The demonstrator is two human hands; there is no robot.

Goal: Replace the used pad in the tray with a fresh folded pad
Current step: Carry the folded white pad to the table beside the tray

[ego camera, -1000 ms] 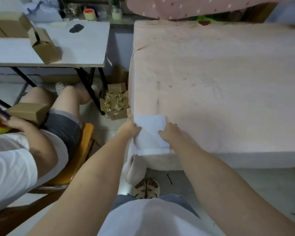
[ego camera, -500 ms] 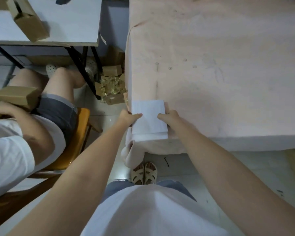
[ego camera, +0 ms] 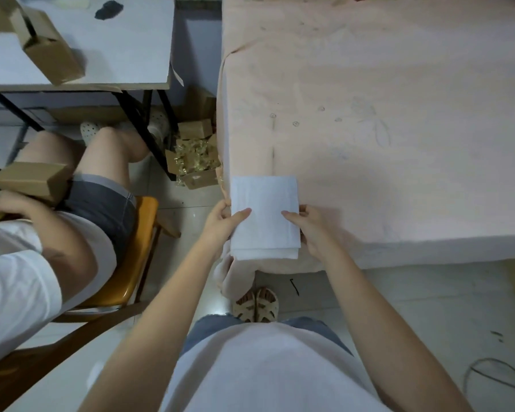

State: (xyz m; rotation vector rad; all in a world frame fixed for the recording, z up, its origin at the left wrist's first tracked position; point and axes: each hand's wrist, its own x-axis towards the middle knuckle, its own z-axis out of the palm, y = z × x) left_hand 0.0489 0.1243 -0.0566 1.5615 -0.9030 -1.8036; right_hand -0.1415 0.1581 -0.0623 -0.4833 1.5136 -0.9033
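Observation:
A white folded pad [ego camera: 264,217] is held over the near left corner of a table covered in pale pink cloth [ego camera: 384,114]. My left hand [ego camera: 225,221] grips its left edge, thumb on top. My right hand [ego camera: 312,230] grips its right edge, thumb on top as well. The pad looks folded into layers, with the lower edges showing at its near side. No tray is in view.
A seated person in a white shirt and grey shorts [ego camera: 57,221] is at the left on an orange chair [ego camera: 131,263], holding a cardboard box [ego camera: 30,179]. A white table [ego camera: 101,49] carries another box [ego camera: 48,46]. An open box of gold items [ego camera: 195,165] sits on the floor.
Both hands have lifted the pad slightly off the table corner and now pinch its side edges with thumbs on top. The camera has tilted further down.

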